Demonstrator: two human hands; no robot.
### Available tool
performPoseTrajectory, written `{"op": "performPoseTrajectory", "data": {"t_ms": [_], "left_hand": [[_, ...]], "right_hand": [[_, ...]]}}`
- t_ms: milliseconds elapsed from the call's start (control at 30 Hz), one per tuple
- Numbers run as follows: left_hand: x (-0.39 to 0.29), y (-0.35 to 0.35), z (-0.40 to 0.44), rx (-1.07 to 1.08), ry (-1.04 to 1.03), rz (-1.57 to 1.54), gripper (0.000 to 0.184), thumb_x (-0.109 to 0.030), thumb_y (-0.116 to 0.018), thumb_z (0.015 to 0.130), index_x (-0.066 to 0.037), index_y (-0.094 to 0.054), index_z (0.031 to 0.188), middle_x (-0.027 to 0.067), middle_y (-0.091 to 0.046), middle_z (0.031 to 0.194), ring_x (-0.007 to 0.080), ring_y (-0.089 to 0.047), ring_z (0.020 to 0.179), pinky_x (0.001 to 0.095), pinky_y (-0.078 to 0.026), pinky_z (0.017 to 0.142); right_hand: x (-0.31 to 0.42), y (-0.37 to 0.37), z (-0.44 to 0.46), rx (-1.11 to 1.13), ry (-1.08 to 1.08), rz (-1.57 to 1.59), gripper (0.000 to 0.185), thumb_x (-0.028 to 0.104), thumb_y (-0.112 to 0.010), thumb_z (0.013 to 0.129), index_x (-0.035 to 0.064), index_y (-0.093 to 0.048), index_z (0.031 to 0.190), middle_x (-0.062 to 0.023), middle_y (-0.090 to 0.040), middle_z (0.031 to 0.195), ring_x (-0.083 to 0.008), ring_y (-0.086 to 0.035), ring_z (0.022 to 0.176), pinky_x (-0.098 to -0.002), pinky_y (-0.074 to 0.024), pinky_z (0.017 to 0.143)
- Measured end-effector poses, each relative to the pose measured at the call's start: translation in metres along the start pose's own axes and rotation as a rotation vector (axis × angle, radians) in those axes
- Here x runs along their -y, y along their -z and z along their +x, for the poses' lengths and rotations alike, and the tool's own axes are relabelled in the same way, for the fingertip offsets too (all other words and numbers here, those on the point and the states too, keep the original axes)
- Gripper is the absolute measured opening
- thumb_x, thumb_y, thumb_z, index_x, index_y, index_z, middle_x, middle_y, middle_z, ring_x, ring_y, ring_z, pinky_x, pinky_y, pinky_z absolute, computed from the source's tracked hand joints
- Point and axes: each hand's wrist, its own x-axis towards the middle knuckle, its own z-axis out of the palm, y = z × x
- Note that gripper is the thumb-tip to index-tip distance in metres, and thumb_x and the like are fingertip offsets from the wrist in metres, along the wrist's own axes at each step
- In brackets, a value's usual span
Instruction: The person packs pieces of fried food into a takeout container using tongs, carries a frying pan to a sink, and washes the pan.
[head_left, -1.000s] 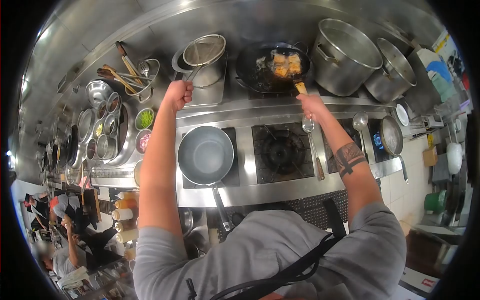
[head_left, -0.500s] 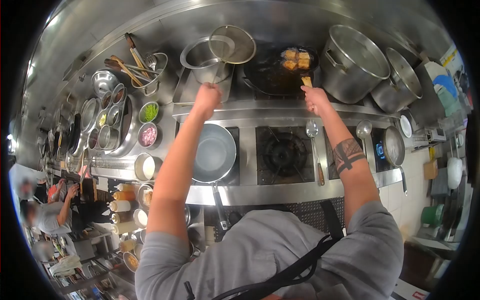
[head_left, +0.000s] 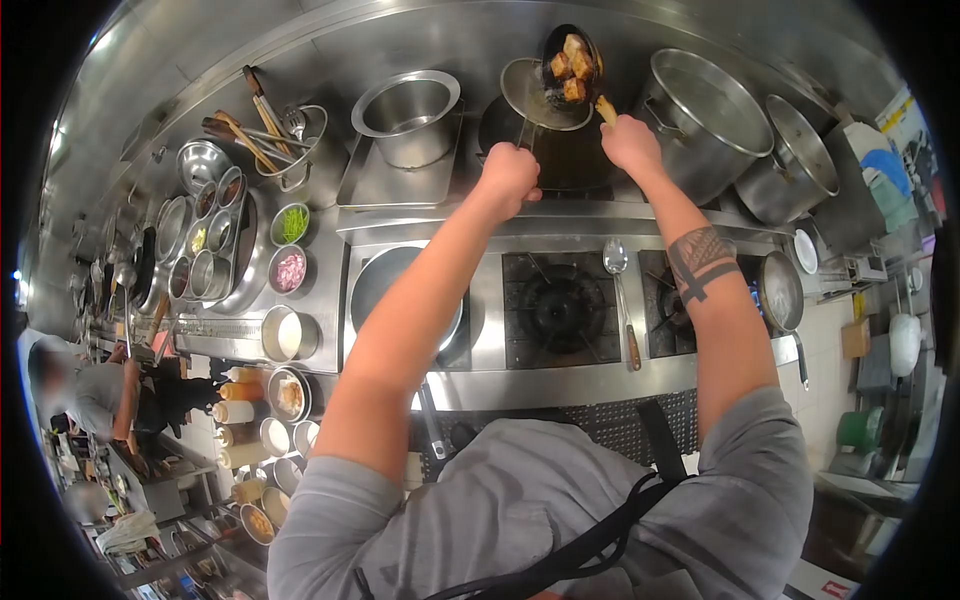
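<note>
My left hand (head_left: 511,180) is closed round the handle of a round mesh strainer (head_left: 522,92), held over the dark wok (head_left: 570,165) on the back burner. In my right hand (head_left: 631,146) is the light handle of a dark ladle (head_left: 553,50). The ladle is lifted beside and partly over the strainer, and several browned fried cubes (head_left: 573,68) lie in it. Below my left forearm, a grey frying pan (head_left: 385,275) rests on the front left burner, partly hidden by the arm.
A steel pot (head_left: 410,135) stands on a tray at the back left; two tall pots, the nearer one (head_left: 705,125) larger, are at the back right. A spoon (head_left: 622,300) lies by the front burner. Bowls and squeeze bottles (head_left: 235,411) are at left. A co-worker (head_left: 95,395) stands far left.
The strainer has moved right, from above the steel pot to over the wok, with my left hand. My right hand has raised the ladle with the fried cubes out of the wok.
</note>
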Motion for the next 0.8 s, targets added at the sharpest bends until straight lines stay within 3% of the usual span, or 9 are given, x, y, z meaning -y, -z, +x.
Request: {"op": "performPoseTrajectory", "data": {"t_ms": [267,367,433,533,800], "left_hand": [[0.003,-0.017,-0.002,0.017,0.020,0.023,0.022,-0.002,-0.038,0.095,0.004,-0.045,0.115,0.0053,-0.048,0.076,0.0123,-0.039,0.059,0.0294,-0.033,0.049],[0.012,-0.020,0.005,0.023,0.050,-0.015,0.019,0.001,-0.036,0.092,0.002,-0.044,0.109,0.0060,-0.048,0.077,0.0122,-0.037,0.058,0.0291,-0.031,0.048],[0.025,-0.016,0.012,0.054,0.072,-0.218,0.012,0.004,-0.039,0.088,0.003,-0.049,0.094,0.0092,-0.049,0.073,0.0157,-0.040,0.054,0.0325,-0.033,0.046],[0.040,-0.010,0.014,0.115,0.095,-0.276,0.022,0.007,-0.038,0.086,0.001,-0.044,0.106,0.0075,-0.049,0.078,0.0117,-0.036,0.056,0.0279,-0.028,0.048],[0.059,0.008,-0.001,0.143,0.060,-0.261,0.025,0.009,-0.042,0.087,0.001,-0.045,0.110,0.0054,-0.050,0.078,0.0098,-0.037,0.056,0.0262,-0.028,0.049]], "right_hand": [[-0.028,-0.002,0.003,-0.128,0.135,-0.295,0.030,0.030,-0.055,0.096,0.0020,-0.060,0.104,-0.0175,-0.071,0.098,-0.0356,-0.069,0.093,-0.0469,-0.0544,0.080],[-0.037,-0.001,-0.002,-0.119,0.193,-0.350,0.028,0.030,-0.055,0.096,0.0030,-0.059,0.102,-0.0173,-0.072,0.095,-0.0352,-0.070,0.091,-0.0472,-0.0549,0.077],[-0.041,-0.001,-0.003,-0.118,0.220,-0.391,0.027,0.030,-0.055,0.096,0.0035,-0.059,0.102,-0.0173,-0.071,0.094,-0.0350,-0.070,0.091,-0.0469,-0.0552,0.076],[-0.051,-0.001,-0.001,-0.127,0.262,-0.450,0.027,0.031,-0.055,0.096,0.0041,-0.058,0.102,-0.0171,-0.071,0.092,-0.0347,-0.070,0.090,-0.0465,-0.0555,0.074],[-0.055,0.024,-0.006,-0.207,0.209,-0.403,0.032,0.034,-0.053,0.097,0.0029,-0.055,0.104,-0.0186,-0.070,0.094,-0.0361,-0.069,0.090,-0.0481,-0.0546,0.075]]}}
